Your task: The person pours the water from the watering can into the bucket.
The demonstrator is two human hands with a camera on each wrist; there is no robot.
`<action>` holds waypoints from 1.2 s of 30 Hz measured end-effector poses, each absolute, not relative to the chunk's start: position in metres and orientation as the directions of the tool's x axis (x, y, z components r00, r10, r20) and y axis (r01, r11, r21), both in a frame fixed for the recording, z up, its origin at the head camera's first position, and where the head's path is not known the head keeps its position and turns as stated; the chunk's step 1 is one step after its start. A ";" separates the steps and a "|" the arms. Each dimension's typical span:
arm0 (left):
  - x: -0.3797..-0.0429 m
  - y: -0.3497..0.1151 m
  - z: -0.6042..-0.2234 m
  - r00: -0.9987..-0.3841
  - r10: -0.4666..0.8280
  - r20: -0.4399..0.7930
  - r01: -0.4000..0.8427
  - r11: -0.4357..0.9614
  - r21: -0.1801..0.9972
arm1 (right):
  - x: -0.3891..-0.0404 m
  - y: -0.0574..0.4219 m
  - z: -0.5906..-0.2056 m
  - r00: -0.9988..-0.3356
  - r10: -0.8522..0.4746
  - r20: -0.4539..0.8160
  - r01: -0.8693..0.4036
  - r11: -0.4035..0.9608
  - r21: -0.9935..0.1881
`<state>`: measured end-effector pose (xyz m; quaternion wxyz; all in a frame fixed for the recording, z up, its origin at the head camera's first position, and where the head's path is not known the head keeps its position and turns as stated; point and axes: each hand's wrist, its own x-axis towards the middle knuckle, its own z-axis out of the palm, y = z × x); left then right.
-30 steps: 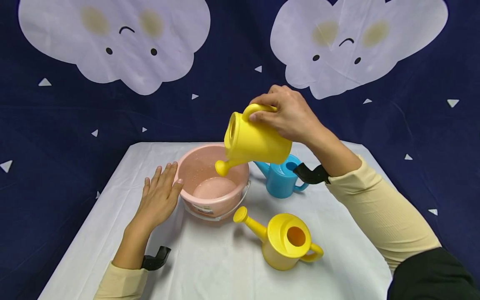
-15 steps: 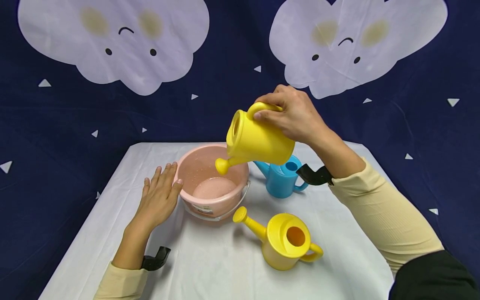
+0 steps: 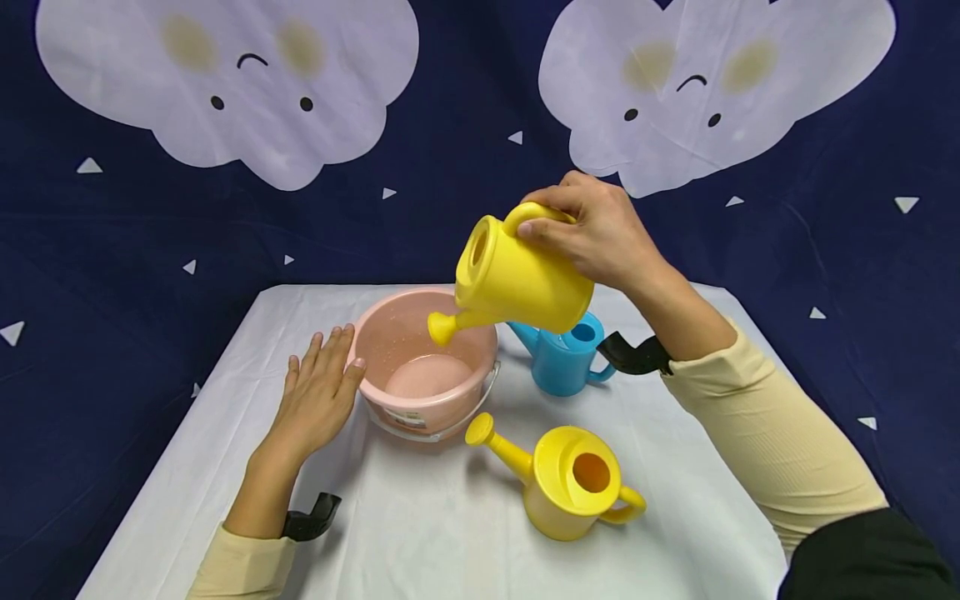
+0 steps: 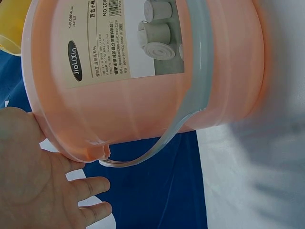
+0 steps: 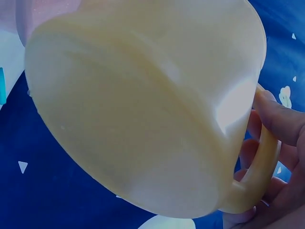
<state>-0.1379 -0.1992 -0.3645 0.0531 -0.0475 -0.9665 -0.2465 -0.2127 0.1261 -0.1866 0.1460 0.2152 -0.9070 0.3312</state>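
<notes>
My right hand [image 3: 596, 229] grips the handle of a yellow watering can [image 3: 525, 279], raised and tipped with its spout head over the pink bucket [image 3: 429, 404]. The can's underside fills much of the right wrist view, where fingers [image 5: 281, 114] curl round the handle. With fingers straight, my left hand [image 3: 318, 396] rests against the bucket's left rim; the left wrist view shows the palm and fingers at that rim. Water with small bubbles shows inside the bucket, whose pale handle [image 4: 200, 62] hangs down its side.
A second yellow watering can [image 3: 566, 487] stands upright at the front right of the white-covered table [image 3: 420, 533]. Behind it, partly hidden by the raised can, is a blue watering can [image 3: 562, 362]. A dark blue cloth with clouds [image 3: 247, 92] hangs behind the table.
My right hand has shifted slightly to the right with the yellow watering can, and its spout head has risen a little. The left hand and bucket have stayed put.
</notes>
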 end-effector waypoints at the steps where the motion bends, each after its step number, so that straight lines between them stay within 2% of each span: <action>1: -0.138 -0.199 -0.364 -0.990 0.065 0.126 0.118 0.875 0.470 | -0.213 0.127 -0.187 -0.869 -0.284 0.406 -0.481 0.683 -0.550; 28: -0.140 -0.201 -0.365 -0.991 0.069 0.115 0.116 0.873 0.475 | -0.214 0.139 -0.197 -0.871 -0.182 0.455 -0.466 0.600 -0.651; 36: -0.140 -0.201 -0.365 -0.991 0.066 0.117 0.114 0.877 0.468 | -0.211 0.147 -0.205 -0.877 -0.133 0.462 -0.461 0.506 -0.729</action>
